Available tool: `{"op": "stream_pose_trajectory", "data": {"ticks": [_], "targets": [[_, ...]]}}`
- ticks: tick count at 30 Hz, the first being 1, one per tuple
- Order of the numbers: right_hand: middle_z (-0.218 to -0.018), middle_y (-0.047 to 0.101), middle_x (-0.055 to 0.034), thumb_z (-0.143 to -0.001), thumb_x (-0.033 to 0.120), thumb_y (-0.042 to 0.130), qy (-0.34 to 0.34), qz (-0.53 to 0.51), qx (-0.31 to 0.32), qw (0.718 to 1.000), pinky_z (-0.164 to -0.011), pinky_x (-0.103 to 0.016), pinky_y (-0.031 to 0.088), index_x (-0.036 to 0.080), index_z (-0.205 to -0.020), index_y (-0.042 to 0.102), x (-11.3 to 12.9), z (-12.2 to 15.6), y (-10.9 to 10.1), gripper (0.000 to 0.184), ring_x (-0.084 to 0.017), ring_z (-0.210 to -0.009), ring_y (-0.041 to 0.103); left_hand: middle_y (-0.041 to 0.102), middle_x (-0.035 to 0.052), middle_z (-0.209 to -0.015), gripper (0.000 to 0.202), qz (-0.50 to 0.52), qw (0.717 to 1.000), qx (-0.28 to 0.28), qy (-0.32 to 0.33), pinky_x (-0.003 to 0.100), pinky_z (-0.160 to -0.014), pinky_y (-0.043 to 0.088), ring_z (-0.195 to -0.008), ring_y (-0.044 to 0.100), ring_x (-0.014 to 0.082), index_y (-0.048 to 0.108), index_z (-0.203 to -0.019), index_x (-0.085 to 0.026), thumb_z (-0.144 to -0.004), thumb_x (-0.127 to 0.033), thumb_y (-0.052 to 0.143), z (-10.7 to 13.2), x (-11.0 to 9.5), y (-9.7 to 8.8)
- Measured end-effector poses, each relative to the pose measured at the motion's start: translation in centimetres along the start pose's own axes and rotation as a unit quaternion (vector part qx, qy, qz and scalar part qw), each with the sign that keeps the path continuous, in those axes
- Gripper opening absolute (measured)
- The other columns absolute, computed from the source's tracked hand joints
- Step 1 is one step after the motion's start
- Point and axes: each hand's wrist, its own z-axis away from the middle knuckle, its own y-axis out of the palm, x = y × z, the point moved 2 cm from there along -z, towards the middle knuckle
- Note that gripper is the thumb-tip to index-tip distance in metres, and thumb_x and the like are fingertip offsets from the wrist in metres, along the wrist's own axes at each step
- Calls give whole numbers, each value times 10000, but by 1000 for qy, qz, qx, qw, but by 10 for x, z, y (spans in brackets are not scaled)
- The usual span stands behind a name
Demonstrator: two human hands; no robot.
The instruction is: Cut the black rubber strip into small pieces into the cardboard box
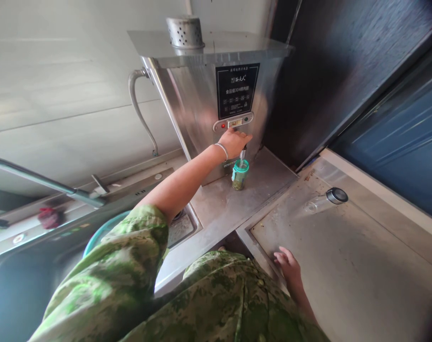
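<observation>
My left hand, with a bracelet at the wrist, reaches to the front of a steel water boiler. Its fingers are closed over the handle of the tap, mostly hidden beneath them. Directly under the spout stands a clear cup with a turquoise rim and greenish leaves inside. The cup rests on the steel counter, touched by neither hand. Lower right, my right hand hangs by the counter's edge, its fingers loosely bent and apart, holding nothing.
A clear bottle with a black lid is on the right steel counter. On the boiler sits a perforated metal cylinder. At left are a dark sink, a faucet, a red cloth-like thing and a turquoise basin rim.
</observation>
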Motion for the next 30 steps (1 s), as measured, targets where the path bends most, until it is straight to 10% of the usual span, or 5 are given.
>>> {"op": "stream_pose_trajectory", "data": {"ticks": [30], "targets": [[-915, 743, -69, -693, 558, 565, 15, 42, 31, 999, -819, -342, 536, 146, -1181, 652, -1, -1, 2, 645, -234, -769, 711, 608, 115, -1270, 602, -15, 999, 14, -29, 358, -895, 412, -1122, 557, 240, 364, -1481, -229, -893, -215, 494, 1, -9, -11]]}}
